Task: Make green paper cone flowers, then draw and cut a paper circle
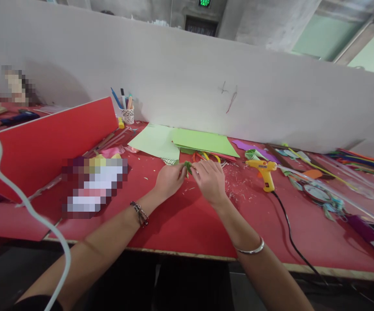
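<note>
My left hand (170,179) and my right hand (210,179) meet over the middle of the red table. Between their fingertips they pinch a small green piece (187,165), perhaps paper; its exact form is too small to make out. Both hands are closed on it. Just behind them, partly covered by my right hand, lie scissors with yellow handles (217,158). Sheets of light green paper (206,141) and pale green paper (157,139) lie farther back. To the right of my right hand rests a yellow hot glue gun (266,172).
A red upright board (54,149) stands at the left, near a cup of pens (127,115). Pipe cleaners (361,162) and a purple power strip (372,233) lie at the right. The black cord (288,229) drops over the front edge. A white cable (28,203) hangs at left.
</note>
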Motion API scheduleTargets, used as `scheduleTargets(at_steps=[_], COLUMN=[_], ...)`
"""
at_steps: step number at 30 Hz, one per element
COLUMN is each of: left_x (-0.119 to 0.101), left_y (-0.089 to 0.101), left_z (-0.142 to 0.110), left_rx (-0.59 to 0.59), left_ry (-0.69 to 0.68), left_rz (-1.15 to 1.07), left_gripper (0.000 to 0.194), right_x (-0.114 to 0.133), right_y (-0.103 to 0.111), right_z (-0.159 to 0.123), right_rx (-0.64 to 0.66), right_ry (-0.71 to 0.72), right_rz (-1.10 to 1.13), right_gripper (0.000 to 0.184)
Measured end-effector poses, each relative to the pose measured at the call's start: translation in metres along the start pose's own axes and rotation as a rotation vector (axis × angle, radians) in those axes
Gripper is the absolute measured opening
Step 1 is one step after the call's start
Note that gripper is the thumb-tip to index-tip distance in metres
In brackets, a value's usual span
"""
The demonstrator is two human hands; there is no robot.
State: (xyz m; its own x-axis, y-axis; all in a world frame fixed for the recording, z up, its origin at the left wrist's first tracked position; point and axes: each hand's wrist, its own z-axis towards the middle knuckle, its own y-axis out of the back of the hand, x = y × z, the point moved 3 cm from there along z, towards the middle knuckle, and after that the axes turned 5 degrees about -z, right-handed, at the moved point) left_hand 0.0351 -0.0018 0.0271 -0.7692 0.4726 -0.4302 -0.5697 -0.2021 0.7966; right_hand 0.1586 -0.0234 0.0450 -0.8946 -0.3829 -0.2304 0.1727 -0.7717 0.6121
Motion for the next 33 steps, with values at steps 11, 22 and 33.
scheduleTargets(at_steps=[11,22,33], left_x=[0.0000,0.0016,0.0016], left_y=[-0.0033,-0.0071,-0.0074], left_z=[-0.0010,-0.0019,-0.0028], left_rx=[0.015,0.057,0.054], left_ry=[0.029,0.038,0.014], left_rz=[0.039,-0.012,-0.110], left_gripper=[0.031,0.026,0.019], right_x=[0.0000,0.0035,0.0034], right_y=[0.0005,0.0019,0.0030], right_z=[-0.0010,-0.0002,-0.0015], right_rx=[-0.003,-0.004,-0.006], right_ry=[-0.018,0.005,0.018], right_rz=[0.057,0.044,0.033], right_gripper=[0.018,0.019,0.019])
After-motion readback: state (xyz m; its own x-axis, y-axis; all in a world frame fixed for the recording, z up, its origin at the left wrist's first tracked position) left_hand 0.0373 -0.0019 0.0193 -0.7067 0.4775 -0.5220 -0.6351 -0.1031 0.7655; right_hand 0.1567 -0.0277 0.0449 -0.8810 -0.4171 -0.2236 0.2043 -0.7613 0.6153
